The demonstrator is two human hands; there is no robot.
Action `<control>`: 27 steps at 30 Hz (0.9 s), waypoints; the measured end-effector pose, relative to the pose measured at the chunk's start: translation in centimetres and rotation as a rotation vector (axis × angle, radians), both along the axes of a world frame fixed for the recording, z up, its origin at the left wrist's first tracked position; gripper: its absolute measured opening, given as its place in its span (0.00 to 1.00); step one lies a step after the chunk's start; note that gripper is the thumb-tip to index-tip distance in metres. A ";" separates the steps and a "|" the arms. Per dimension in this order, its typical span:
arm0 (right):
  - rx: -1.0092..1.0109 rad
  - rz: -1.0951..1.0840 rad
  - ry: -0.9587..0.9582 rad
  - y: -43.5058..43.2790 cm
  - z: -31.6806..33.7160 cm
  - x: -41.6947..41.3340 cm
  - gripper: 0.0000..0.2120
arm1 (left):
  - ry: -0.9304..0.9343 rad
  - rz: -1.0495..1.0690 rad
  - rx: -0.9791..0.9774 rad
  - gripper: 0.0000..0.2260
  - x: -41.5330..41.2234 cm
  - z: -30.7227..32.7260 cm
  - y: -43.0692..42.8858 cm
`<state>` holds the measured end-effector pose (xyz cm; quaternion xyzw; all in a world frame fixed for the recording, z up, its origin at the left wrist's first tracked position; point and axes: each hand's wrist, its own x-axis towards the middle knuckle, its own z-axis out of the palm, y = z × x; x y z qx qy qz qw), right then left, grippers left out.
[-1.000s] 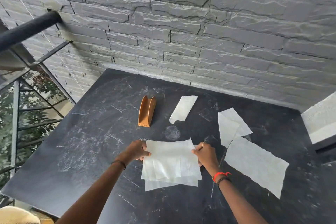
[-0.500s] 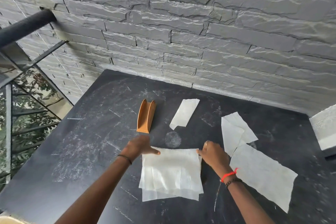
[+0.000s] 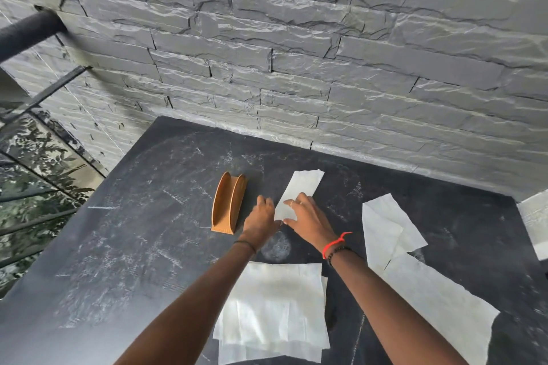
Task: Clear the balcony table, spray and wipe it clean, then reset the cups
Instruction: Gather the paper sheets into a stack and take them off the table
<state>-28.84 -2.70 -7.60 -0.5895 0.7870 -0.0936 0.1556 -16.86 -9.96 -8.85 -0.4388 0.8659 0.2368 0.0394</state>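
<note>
Grey stone wall [image 3: 296, 38] stands behind a black, scratched table [image 3: 133, 246].

A moment ago both hands held the stack [image 3: 272, 305] of white paper by its sides. Now the stack lies flat on the table, close to the person, and nobody is touching it. Both hands have moved up the table to a small folded napkin [image 3: 305, 184] that lies just beside the orange holder [image 3: 228, 204].

The right hand [image 3: 308, 216] rests on top of the napkin with its fingers spread and mostly straight. It is not gripping yet. The left hand [image 3: 261, 219] is at the napkin's left edge, between the napkin and the holder. Its fingers are straight too and hold nothing. I cannot tell if it touches the paper.

Two more sheets [image 3: 385, 231] lie apart on the right side of the table.

I think the person is picking up the loose papers one by one, and this napkin is next for the stack. So the table is not clear yet. Spraying and wiping come later. No cups are in view.
</note>
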 end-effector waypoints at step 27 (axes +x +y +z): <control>-0.457 -0.461 -0.572 4.0 7.1 -2.2 0.04 | 0.727 0.213 0.200 0.03 2.0 9.8 1.3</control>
